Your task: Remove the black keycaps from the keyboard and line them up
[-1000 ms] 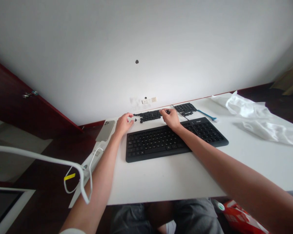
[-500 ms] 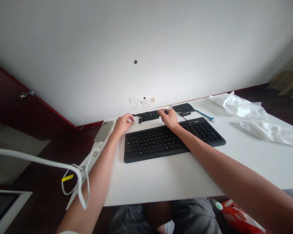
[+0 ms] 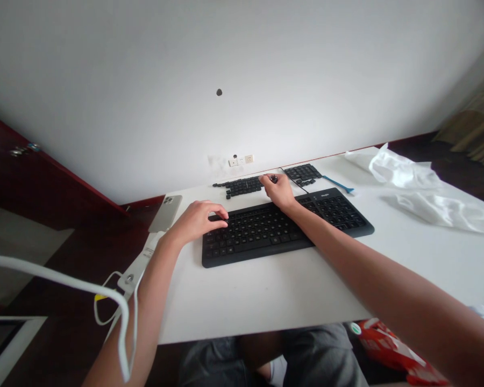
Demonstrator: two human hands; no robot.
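Note:
A black keyboard (image 3: pixel 286 226) lies on the white table (image 3: pixel 266 295). My left hand (image 3: pixel 196 219) rests at the keyboard's upper left corner, fingers curled together over the keys, apparently pinching a small black keycap. My right hand (image 3: pixel 280 191) reaches behind the keyboard. Its fingertips are closed on a keycap at the right end of a row of loose black keycaps (image 3: pixel 242 187). A second cluster of loose keycaps (image 3: pixel 302 173) lies further right, beside a blue key-puller tool (image 3: pixel 339 185).
A phone (image 3: pixel 165 213) lies face down at the table's left edge, near a white power strip (image 3: pixel 135 271). A white cable (image 3: pixel 64 279) hangs at the left. A crumpled white plastic bag (image 3: pixel 419 188) covers the far right. A red package (image 3: pixel 387 344) sits below the table.
My left hand pinched a loose keycap behind the keyboard, then drew back onto the keyboard's upper left corner. My right hand stayed at the keycap row. The view shifted slightly.

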